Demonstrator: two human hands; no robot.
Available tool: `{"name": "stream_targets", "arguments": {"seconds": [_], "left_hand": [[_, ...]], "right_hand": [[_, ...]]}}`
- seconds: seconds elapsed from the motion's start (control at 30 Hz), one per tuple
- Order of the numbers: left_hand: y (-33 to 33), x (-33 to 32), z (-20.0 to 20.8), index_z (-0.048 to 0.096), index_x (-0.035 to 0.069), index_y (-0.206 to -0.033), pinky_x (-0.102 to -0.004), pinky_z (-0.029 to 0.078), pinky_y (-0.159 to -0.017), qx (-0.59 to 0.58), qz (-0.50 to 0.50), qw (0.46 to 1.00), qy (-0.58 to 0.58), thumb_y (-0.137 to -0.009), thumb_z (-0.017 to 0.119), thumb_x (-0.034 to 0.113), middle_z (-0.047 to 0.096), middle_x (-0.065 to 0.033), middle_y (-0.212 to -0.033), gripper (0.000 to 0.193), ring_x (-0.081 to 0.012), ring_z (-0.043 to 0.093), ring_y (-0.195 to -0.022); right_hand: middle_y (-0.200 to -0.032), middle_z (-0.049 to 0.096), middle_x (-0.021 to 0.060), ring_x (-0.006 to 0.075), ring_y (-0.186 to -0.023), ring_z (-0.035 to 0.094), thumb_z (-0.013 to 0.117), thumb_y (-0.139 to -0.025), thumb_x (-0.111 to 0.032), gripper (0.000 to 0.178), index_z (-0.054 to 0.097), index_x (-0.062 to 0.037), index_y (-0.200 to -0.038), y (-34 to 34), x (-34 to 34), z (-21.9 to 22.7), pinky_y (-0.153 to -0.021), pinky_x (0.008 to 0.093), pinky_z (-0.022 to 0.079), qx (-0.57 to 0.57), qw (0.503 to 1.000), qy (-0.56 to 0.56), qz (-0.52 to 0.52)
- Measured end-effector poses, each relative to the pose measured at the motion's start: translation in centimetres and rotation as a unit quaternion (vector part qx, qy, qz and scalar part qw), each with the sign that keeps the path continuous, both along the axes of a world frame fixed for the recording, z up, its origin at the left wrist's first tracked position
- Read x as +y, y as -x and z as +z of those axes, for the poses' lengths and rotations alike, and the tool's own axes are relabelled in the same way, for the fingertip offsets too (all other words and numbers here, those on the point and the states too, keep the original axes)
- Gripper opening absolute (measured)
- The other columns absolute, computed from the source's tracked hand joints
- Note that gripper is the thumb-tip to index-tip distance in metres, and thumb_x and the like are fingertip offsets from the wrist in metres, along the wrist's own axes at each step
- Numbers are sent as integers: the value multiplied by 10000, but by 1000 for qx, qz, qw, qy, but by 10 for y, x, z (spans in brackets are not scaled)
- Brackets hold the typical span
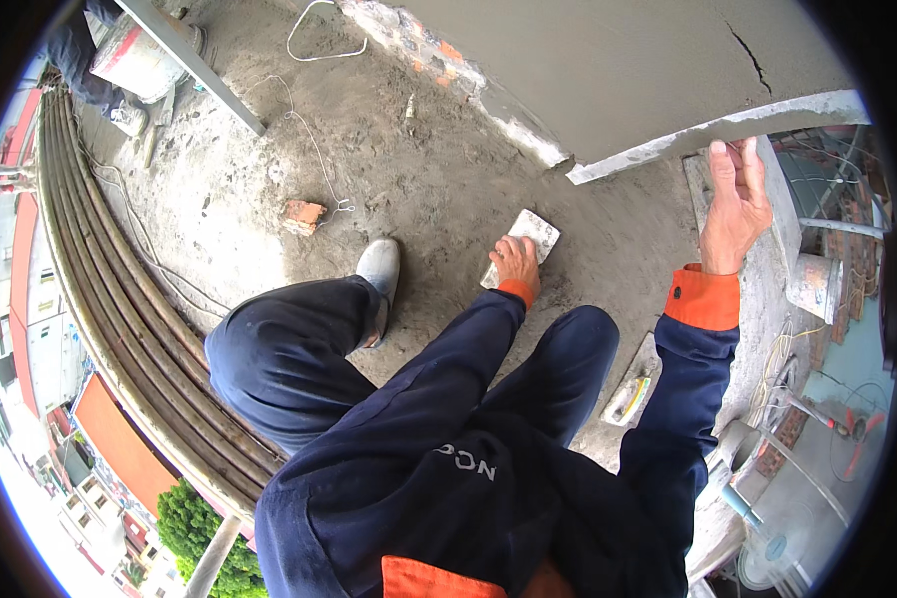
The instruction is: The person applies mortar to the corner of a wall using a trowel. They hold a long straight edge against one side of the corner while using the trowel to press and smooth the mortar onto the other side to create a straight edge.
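Note:
My left hand (514,263) is closed on a pale, rectangular plastering float (534,233) low over the rough, mortar-smeared floor; its grip hides the handle. My right hand (735,207) reaches up at the right, with thumb and fingers stretched to the pale edge strip (667,149) of a grey plastered wall (618,70). Its fingertips are at the underside of that strip, and I cannot tell how firmly they touch. A dark crack-like mark (750,60) shows in the plaster. Beside my right knee lies a second flat tool (630,391) with a yellow-green part.
A broken brick (303,216) and thin wire (314,149) lie left of my boot (379,267). Long pipes (120,259) curve along the left edge, with a drop beyond. At the upper left are a bucket (139,60), a metal bar (194,62) and another person's leg (80,60). Another bucket (815,286) stands right.

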State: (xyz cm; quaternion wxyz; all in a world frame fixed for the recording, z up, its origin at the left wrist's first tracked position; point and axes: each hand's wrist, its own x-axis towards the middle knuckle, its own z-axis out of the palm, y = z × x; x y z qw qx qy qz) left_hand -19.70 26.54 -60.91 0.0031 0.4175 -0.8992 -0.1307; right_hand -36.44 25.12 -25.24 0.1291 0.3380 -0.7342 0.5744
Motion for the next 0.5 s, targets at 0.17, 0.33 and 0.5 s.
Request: {"name": "stream_targets", "arguments": {"seconds": [0.17,0.33,0.5], "left_hand": [[-6,-24,37,438,102,-1389,-528,383,-924,-28,-41,989,-141,-620,807,289,451,-253,-1287,874,-401,441,-1172],[-34,-80,70,380,237,-1467,-552,415,-995,-29,-58,974,-217,-586,868,404,453,-220,-1294,1021,-411,423,-1243],[-88,-168,44,420,67,-1486,-374,482,-1006,70,68,920,-379,-604,904,465,636,-226,-1261,1082,-341,594,-1195]], "right_hand": [[-1099,676,68,131,-975,639,724,-912,-57,388,655,-35,-1292,6,9,-2,-851,276,533,12,1000,-12,1],[-1093,673,78,132,-942,642,730,-906,-51,374,665,-20,-1273,5,9,-2,-829,271,539,32,999,-3,-11],[-1114,652,93,114,-927,654,774,-864,-53,435,652,-2,-1279,-3,-6,-1,-800,257,557,-4,996,84,42]]}}
